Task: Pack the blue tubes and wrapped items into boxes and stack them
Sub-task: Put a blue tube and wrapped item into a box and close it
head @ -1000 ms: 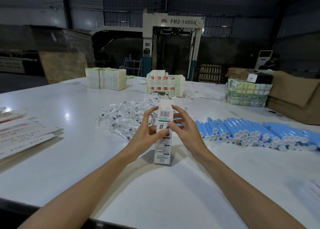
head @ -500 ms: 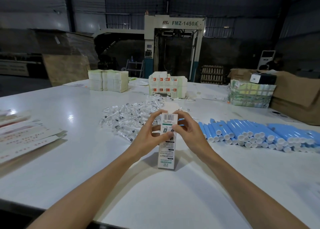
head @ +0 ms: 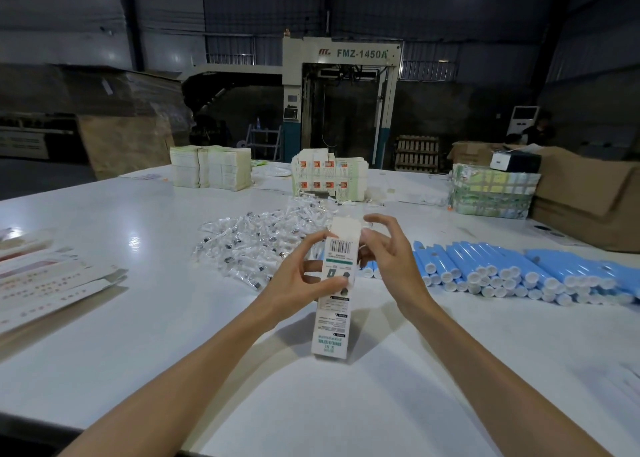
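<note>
A tall white printed box (head: 332, 318) stands on end on the white table (head: 138, 335), its top flap raised. My left hand (head: 298, 283) grips its upper part, thumb across the front. My right hand (head: 391, 259) hovers just right of the box top with fingers loosely curved, holding nothing. Blue tubes (head: 519, 269) with white caps lie in a long row to the right. Clear wrapped items (head: 256, 245) lie heaped behind the box.
Flat unfolded cartons (head: 45, 283) lie at the left edge. Packed boxes (head: 329, 179) are stacked at the back centre, white paper stacks (head: 211, 171) at back left. A wrapped green bundle (head: 491, 193) and a brown cardboard box (head: 588, 197) stand at right.
Both hands were pinching the box top half a second ago. My right hand has now come off it and the top flap stands up.
</note>
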The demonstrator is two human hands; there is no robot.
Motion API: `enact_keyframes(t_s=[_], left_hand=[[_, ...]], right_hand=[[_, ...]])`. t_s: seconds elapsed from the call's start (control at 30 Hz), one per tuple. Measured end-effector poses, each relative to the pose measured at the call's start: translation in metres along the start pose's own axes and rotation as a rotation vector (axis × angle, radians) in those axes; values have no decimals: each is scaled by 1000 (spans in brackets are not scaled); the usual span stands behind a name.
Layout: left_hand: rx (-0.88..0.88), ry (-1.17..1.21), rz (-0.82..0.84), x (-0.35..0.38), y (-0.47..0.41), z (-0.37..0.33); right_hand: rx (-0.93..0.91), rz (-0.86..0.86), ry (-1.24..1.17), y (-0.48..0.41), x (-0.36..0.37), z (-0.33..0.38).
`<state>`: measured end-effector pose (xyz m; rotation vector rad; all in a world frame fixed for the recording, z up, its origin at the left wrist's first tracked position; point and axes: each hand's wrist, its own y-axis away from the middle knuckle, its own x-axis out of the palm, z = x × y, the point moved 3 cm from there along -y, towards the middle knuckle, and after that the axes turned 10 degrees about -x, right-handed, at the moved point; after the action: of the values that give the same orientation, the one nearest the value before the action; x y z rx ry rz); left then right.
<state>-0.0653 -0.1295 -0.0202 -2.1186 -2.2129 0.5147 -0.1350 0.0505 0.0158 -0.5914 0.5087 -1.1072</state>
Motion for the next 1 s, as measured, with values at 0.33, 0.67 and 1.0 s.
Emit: enact_keyframes(t_s=[0.33,0.67,1.0], left_hand=[[-13,-36,1,3,0,-2],[0,-4,19,5,1,0],[-27,-33,23,2,-3,5]], right_hand=[[-105,114,161,-8,-6,5],[-32,160,65,-7,-10,9],[215,62,-193,-5,-8,11]])
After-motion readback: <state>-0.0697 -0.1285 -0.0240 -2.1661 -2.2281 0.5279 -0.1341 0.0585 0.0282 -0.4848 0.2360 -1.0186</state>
